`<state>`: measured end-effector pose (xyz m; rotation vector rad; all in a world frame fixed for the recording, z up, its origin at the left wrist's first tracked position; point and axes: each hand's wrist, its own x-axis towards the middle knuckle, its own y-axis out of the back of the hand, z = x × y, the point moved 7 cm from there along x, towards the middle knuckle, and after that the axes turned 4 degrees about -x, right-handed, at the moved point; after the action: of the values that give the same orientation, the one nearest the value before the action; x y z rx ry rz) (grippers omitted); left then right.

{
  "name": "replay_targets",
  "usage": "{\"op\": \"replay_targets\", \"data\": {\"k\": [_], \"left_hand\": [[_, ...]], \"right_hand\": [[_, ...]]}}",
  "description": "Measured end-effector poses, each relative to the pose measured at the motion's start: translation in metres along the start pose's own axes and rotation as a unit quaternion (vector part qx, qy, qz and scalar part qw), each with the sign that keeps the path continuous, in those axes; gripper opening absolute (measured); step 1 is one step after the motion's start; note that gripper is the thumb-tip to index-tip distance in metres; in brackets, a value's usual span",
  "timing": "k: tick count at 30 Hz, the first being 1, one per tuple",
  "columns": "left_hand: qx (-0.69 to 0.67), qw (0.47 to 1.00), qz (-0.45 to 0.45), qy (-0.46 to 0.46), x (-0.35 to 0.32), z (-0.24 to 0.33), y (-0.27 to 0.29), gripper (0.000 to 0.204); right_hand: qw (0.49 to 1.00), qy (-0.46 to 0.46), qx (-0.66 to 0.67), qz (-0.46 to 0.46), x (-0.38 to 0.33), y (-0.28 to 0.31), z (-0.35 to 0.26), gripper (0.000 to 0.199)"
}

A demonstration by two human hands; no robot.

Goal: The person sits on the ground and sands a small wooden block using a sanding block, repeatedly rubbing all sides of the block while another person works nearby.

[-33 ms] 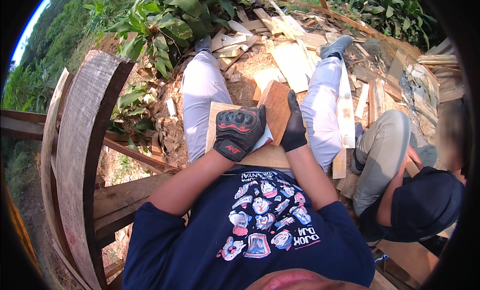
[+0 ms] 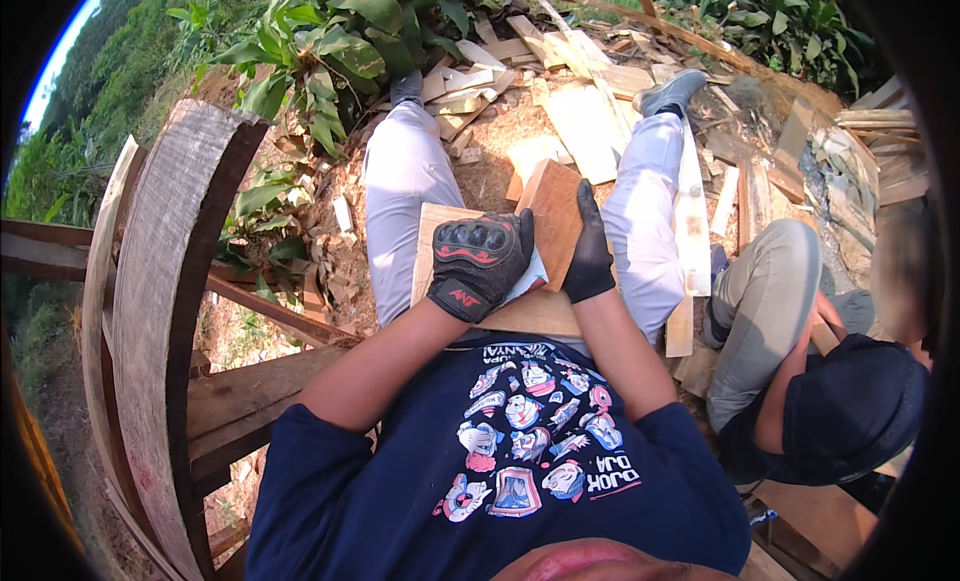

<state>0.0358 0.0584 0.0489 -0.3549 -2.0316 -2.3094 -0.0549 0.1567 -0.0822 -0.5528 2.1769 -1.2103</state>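
Observation:
A reddish-brown wooden block is held tilted over my lap. My right hand, in a black glove, grips its right side with the fingers along the edge. Against the block's lower left side, my left hand, in a black glove with hard knuckle guards, is closed on a folded whitish sheet that looks like sandpaper. Most of that sheet is hidden under the hand. Beneath both hands a pale wooden board lies across my thighs.
Wood offcuts and sawdust litter the ground between my feet. Rough upright planks and a beam stand close on my left. A co-worker in a dark cap crouches at my right. Leafy plants grow ahead.

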Motion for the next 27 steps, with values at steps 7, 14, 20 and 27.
{"op": "replay_targets", "data": {"k": [7, 14, 20, 27], "left_hand": [[0.047, 0.995, 0.073, -0.042, 0.047, -0.005, -0.002, 0.023], [-0.005, 0.998, 0.048, -0.040, 0.146, -0.017, -0.020, 0.044], [-0.070, 0.994, 0.083, 0.002, 0.106, -0.020, -0.034, 0.041], [-0.018, 0.999, 0.025, 0.017, 0.014, 0.010, 0.005, 0.023]], "right_hand": [[0.999, 0.014, -0.019, -0.035, -0.007, -0.018, -0.002, 0.069], [0.998, -0.016, 0.007, -0.058, -0.004, -0.004, -0.002, 0.052], [0.997, -0.045, 0.046, -0.052, -0.014, -0.030, -0.005, 0.068], [0.994, -0.049, 0.083, -0.043, -0.005, 0.009, 0.000, 0.062]]}}
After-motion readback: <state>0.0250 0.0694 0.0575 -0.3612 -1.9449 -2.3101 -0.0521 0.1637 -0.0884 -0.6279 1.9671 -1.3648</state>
